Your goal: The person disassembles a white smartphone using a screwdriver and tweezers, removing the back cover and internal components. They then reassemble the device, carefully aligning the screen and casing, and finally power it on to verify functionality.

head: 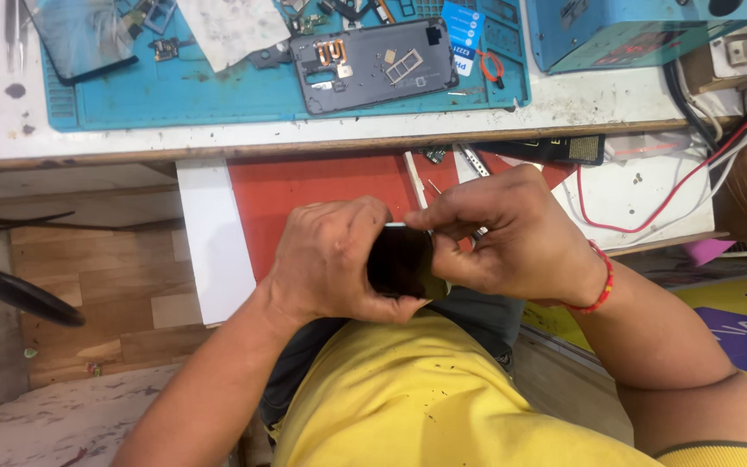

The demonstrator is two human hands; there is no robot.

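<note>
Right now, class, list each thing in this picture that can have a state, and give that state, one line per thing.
left hand: closed around the dark phone screen, gripping its left side
right hand: fingertips pinched on the screen's top edge
dark phone screen: held above the lap, glass unlit
grey phone frame: lying opened on the blue mat, insides exposed
blue mat: flat on the bench, cluttered with small parts

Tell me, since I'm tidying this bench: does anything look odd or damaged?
The grey phone frame on the blue mat lies opened, its insides bare, loose parts beside it. Dark stains spot the white bench.
</note>
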